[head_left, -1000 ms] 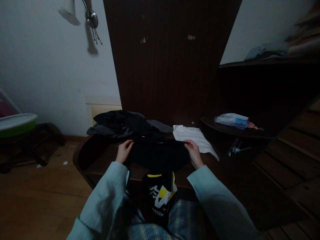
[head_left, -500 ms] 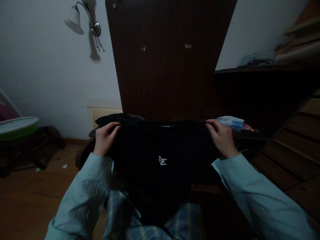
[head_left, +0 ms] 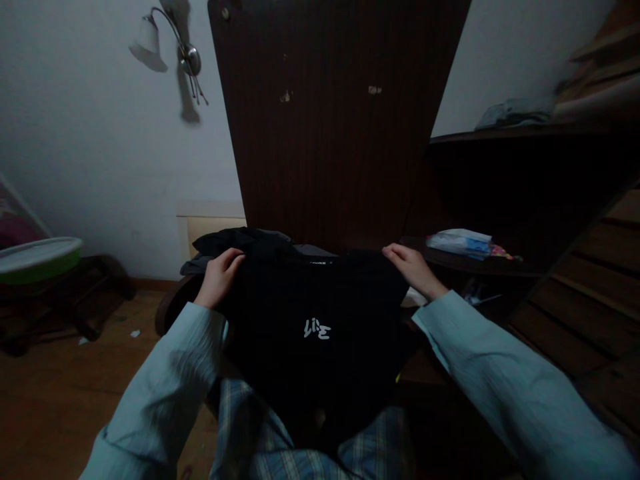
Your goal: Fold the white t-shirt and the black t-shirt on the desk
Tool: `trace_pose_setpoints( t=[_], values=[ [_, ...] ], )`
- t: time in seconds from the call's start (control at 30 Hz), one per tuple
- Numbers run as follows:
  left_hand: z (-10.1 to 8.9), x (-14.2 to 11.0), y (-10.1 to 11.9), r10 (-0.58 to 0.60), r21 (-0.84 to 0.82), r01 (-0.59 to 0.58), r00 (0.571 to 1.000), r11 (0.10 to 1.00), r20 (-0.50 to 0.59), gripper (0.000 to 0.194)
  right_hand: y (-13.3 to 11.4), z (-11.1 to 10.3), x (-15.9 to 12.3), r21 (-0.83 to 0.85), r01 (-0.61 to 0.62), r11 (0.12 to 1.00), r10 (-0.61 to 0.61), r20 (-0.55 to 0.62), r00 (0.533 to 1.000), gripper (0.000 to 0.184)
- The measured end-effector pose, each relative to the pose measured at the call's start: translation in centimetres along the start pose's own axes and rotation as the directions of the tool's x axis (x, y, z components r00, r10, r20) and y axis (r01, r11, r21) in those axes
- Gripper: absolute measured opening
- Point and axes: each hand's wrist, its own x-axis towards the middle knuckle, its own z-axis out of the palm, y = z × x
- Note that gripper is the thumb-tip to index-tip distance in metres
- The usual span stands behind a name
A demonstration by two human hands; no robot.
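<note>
A black T-shirt (head_left: 280, 313) hangs stretched between my two hands, its collar with a small label at the top and a white print on its chest. My left hand (head_left: 220, 277) pinches the shirt near one shoulder. At the other shoulder, my right hand (head_left: 416, 270) pinches the cloth between thumb and fingers. The lower part of the shirt drops over my blue plaid trousers (head_left: 300, 465) and is hard to make out in the dim light. Behind the left shoulder lies a pile of dark clothes (head_left: 215, 241).
A dark wooden panel (head_left: 335, 153) stands straight ahead. To the right, a plastic packet (head_left: 460, 243) lies on a dark shelf (head_left: 510, 267), with folded cloth (head_left: 515, 113) on the shelf above. A green-rimmed basin (head_left: 45, 260) rests on a low stand at left. A lamp (head_left: 147, 43) is on the wall.
My right hand has moved left and slightly down, closer to my left hand. The shirt hangs less taut, and more of its white print shows.
</note>
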Motion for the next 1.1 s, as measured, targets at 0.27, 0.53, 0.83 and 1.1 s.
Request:
trace_pose_setpoints(
  t=[0.27,0.53,0.83,1.1],
  values=[
    [-6.9,4.2,5.8,0.184,0.244,-0.18,0.983,0.953,0.008,0.029,-3.9,-7.7,4.1,-0.118,0.134,0.984,-0.128,0.059,0.99,0.03],
    [-9.3,7.1,8.0,0.247,0.238,-0.242,0.969,0.941,0.007,0.033,-6.3,-10.0,7.3,-0.304,0.173,0.937,-0.221,-0.131,0.966,0.022],
    [1.3,4.1,0.9,-0.12,0.398,0.039,0.976,0.917,0.182,0.02,-1.1,-0.3,5.3,-0.554,-0.045,0.831,0.054,0.001,0.999,0.007],
    [8.6,1.7,-2.6,-0.526,-0.134,0.569,0.811,0.811,0.257,0.018,4.9,7.6,2.8,0.235,-0.494,0.837,0.516,-0.035,0.856,0.009]
  ],
)
